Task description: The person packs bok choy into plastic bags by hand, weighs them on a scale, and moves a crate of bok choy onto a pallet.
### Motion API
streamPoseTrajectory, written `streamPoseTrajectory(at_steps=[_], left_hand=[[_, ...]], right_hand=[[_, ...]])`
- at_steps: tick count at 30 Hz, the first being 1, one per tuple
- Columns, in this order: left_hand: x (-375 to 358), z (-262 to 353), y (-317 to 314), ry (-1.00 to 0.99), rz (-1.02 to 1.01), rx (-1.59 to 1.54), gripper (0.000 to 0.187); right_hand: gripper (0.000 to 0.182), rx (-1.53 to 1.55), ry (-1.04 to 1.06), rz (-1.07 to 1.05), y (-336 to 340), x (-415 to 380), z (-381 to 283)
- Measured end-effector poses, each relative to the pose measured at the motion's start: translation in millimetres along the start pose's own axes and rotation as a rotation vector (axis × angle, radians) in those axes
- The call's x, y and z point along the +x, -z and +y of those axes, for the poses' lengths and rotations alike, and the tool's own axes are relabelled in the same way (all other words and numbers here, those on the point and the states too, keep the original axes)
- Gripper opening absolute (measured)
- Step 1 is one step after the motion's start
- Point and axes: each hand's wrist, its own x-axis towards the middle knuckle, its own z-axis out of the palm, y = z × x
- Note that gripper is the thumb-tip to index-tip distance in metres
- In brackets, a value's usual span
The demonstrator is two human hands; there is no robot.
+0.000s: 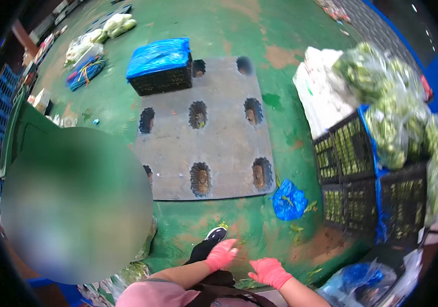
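Note:
Both hands wear pink gloves and hang in front of the body at the bottom of the view. My left hand (pixel 221 255) is above the dark-clad leg and black shoe (pixel 217 234), its fingers loosely bent and apart, with nothing seen in it. To its right, my right hand (pixel 271 272) points left with its fingers apart and no object in it. Ahead lies a grey plastic pallet (pixel 224 148) with round-edged holes. A black crate (pixel 161 79) covered with blue plastic (pixel 160 53) sits on its far left corner.
Stacked black crates (pixel 352 148) with green produce stand at right, bagged vegetables (pixel 393 117) on top. A crumpled blue bag (pixel 289 200) lies near the pallet's right corner. A green bin (pixel 27 128) is at left. A large blurred circle hides the lower left.

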Motion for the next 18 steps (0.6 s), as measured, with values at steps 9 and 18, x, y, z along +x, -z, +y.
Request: streamPoseTrajectory(at_steps=[9,18], left_hand=[[-148,-81,240,0.660,0.475,0.090,0.043],[-223,-87,216,1.076,0.315,-0.263,0.044]], right_hand=[[0.061,0.196,0.179,0.172,213,130,-17],[0.046,-0.074,0.079,0.038,392,311,-33]])
